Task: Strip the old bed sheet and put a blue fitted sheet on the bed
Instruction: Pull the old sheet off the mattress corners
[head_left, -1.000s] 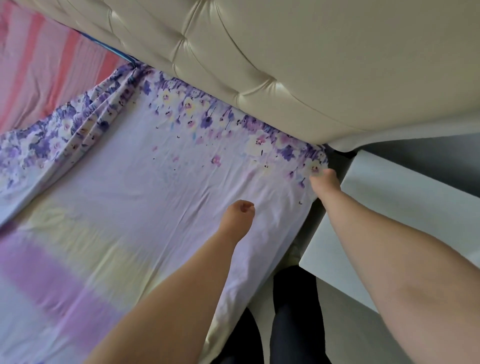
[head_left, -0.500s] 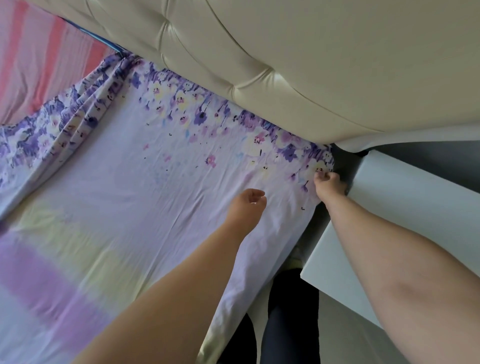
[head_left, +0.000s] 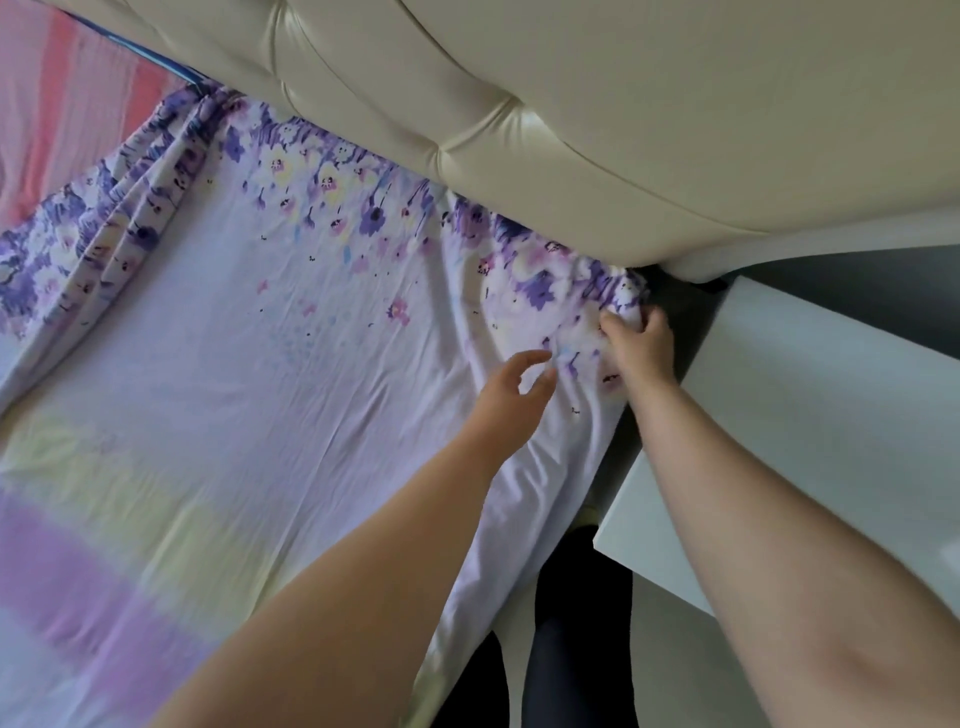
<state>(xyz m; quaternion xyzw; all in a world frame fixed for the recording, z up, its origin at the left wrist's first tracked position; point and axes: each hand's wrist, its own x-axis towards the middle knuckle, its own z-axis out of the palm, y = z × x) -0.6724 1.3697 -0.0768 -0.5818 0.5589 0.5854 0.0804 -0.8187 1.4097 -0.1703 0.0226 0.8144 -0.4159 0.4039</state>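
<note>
Showing the head view: a person leans over the corner of a bed where the old bed sheet, pale lilac with a purple flower border, meets the cream tufted headboard. The right hand lies at the sheet corner just below the headboard's lower end, its fingers curled into the bunched flowered cloth and pinching it; the fingertips are buried in the folds and cannot be counted. The left hand hovers over the sheet just left of the right hand, fingers loosely spread and holding nothing; whether it touches the cloth cannot be told. A white bedside surface stands to the right of the headboard's end, its far parts cut off by the frame edge. The gap between it and the mattress is dark and unreadable. A pink striped cloth lies at the far left below the headboard, partly cut off. The person's dark-clad legs show at the bottom edge.

Compared with half a second earlier, the sheet corner has bunched into folds under the right hand, which previously lay flatter on the edge, and the left hand has opened and moved nearer the corner.
</note>
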